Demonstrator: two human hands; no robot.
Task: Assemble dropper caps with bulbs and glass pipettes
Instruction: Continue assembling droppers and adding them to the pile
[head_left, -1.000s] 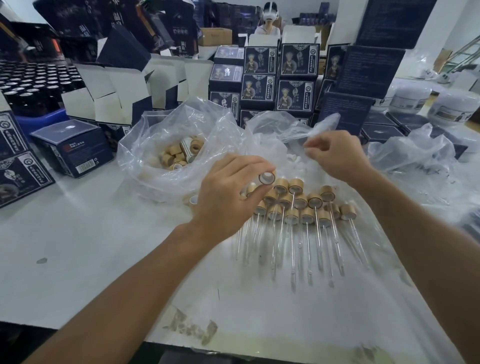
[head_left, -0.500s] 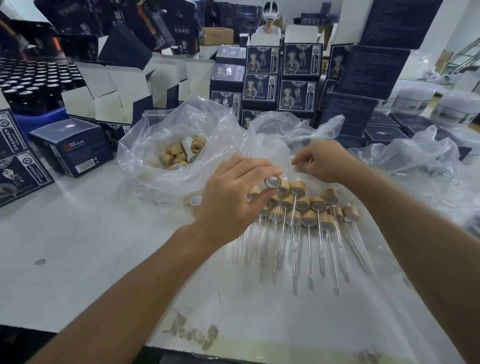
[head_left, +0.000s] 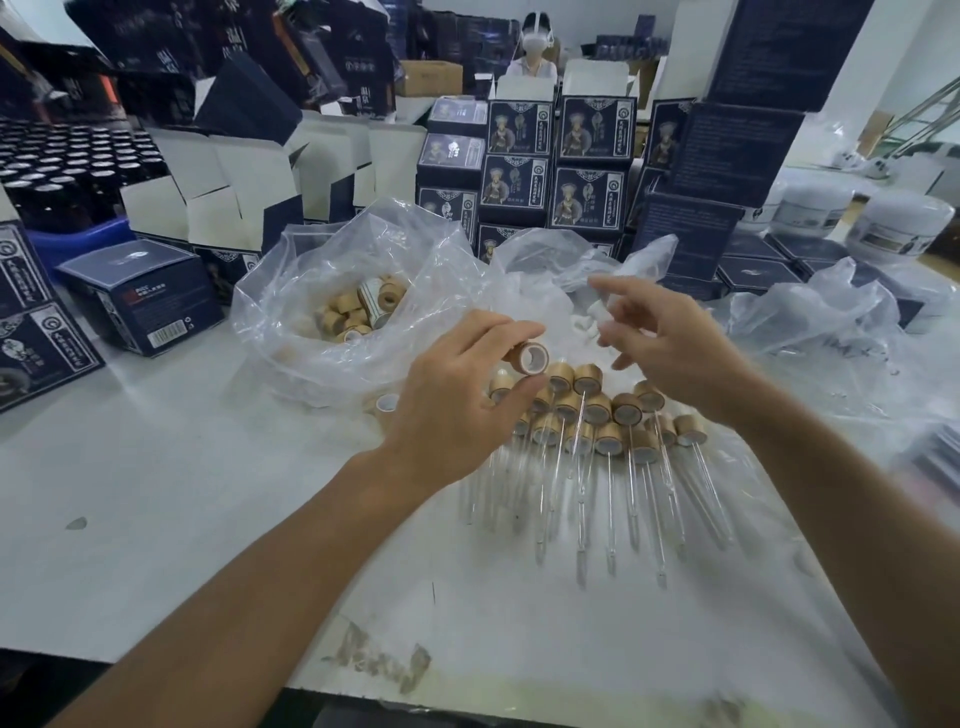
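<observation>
White tabletop (head_left: 156, 493) under both hands. Left hand (head_left: 452, 400) pinches a wooden dropper cap (head_left: 531, 358) between thumb and fingertips, open end toward the camera. Right hand (head_left: 670, 348) hovers beside it, fingers loosely spread. Below lie assembled droppers (head_left: 597, 415) with glass pipettes; a clear plastic bag (head_left: 291, 312) holds loose caps.

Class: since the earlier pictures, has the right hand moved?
Yes. The right hand has drawn back from the clear bag toward the cap in the left hand.
</observation>
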